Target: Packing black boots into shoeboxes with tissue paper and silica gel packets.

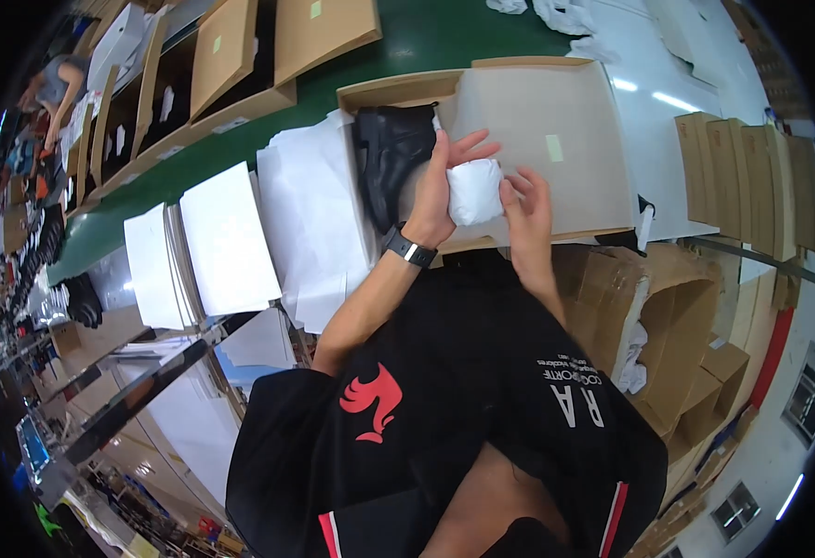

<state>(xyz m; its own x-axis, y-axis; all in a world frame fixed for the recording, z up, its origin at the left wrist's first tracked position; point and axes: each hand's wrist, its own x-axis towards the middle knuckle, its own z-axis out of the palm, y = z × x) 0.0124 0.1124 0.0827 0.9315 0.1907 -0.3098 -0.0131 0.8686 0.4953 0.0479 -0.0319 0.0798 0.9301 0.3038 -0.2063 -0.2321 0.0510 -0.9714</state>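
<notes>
The work surface is a green table [407,37] running from lower left to the far side. Directly on it, centre, lies an open cardboard box [556,121] with its lid folded back. Just left of the box lie loose white paper sheets [310,209], partly overlapping. Further left sit stacks of white sheets [226,237]. Far left, a row of open cardboard boxes [240,56] stands along the table's edge.
</notes>
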